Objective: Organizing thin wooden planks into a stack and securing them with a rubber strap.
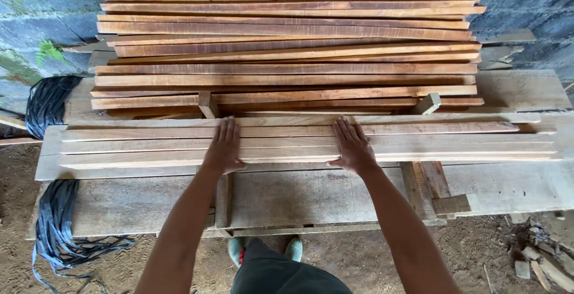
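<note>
My left hand (pixel 223 147), right hand (pixel 354 147): fingers flat, splayed, gripping nothing, pressing pale wooden slats (pixel 418 141) mid-frame. Slats likely stiff, light, splintery; grasp edges near middle.

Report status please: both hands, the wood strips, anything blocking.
Left hand and right hand flat, fingers spread, on the front wood strips. Strips lie side by side on the plank bench. Stacked strips behind; nothing blocking.
</note>
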